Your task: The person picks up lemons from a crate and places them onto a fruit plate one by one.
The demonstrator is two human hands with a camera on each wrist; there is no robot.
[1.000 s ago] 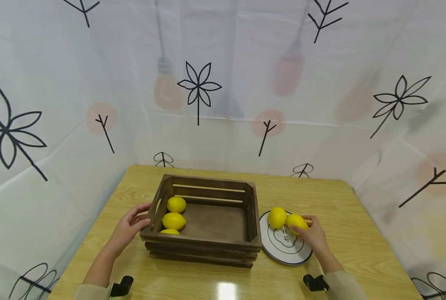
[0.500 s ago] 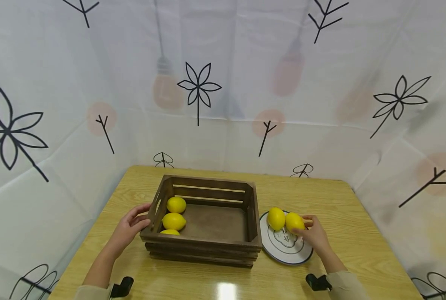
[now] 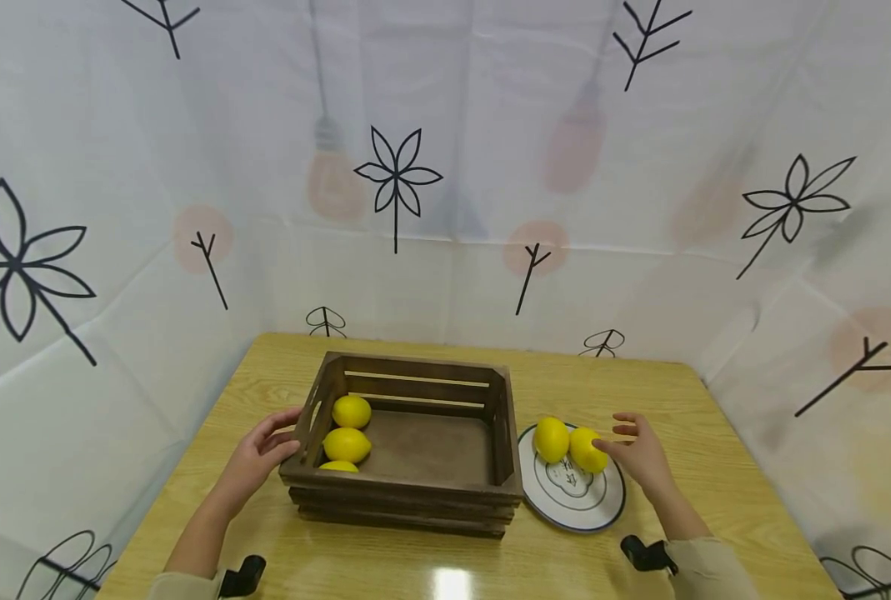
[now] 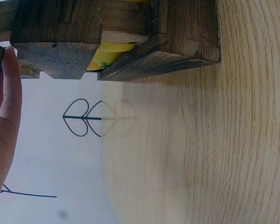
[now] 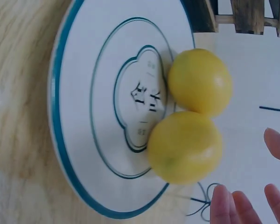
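A dark wooden crate (image 3: 407, 496) stands on the table, with three lemons (image 3: 347, 446) in a row along its left end. My left hand (image 3: 259, 454) rests its fingers against the crate's left end wall; the left wrist view shows an outstretched finger (image 4: 10, 88) touching the wood. Right of the crate, a white plate (image 3: 574, 508) with a blue-green rim carries two lemons side by side, a left lemon (image 3: 551, 439) and a right lemon (image 3: 586, 454). Just beside the right lemon is my right hand (image 3: 643, 457), fingers spread and holding nothing. The right wrist view shows its fingertips apart from both lemons.
The wood-grain table (image 3: 385, 567) extends in front of the crate and plate. A white patterned cloth (image 3: 445, 283) hangs behind and at both sides. The plate sits close against the crate's right end. Black wrist cameras (image 3: 648, 553) are strapped at both cuffs.
My right hand has shifted the right lemon slightly left toward the other one, then let go and drawn back to the right. The left hand and crate stay still.
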